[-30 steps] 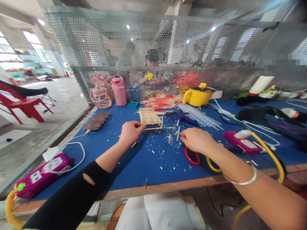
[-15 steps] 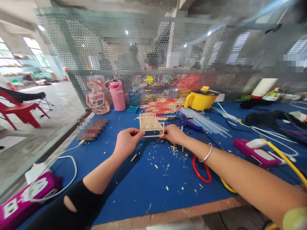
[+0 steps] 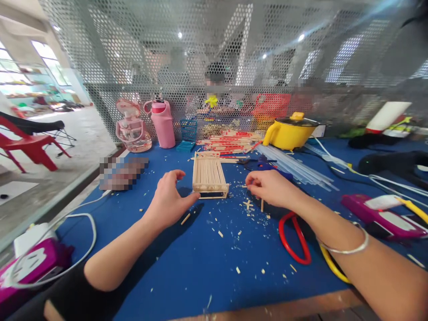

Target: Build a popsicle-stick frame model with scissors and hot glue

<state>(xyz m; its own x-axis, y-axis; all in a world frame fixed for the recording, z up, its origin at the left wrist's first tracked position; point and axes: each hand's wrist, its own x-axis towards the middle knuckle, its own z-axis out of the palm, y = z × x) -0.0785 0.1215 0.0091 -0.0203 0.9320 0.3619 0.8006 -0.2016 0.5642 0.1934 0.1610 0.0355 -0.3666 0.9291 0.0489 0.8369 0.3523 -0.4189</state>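
Observation:
A small frame built of thin wooden sticks (image 3: 209,175) lies flat on the blue table top (image 3: 187,249). My left hand (image 3: 169,199) rests just left of it, fingers apart, thumb tip near its front left corner. My right hand (image 3: 270,187) is to the right of the frame, fingers curled in a pinch near its thumb; what it pinches is too small to make out. Loose stick offcuts (image 3: 248,205) lie scattered under and between the hands.
Red-handled scissors (image 3: 294,236) lie by my right wrist. A blue glue gun (image 3: 267,166), clear glue sticks (image 3: 297,166), a yellow pot (image 3: 289,133), a stick pile (image 3: 230,141), pink bottles (image 3: 162,122) and pink power strips (image 3: 384,218) surround the work spot. People sit behind the mesh screen (image 3: 214,67).
Both hands held the stick frame up half a second ago. Now it lies flat on the table, my left hand has let go, and my right hand has moved right to the offcuts.

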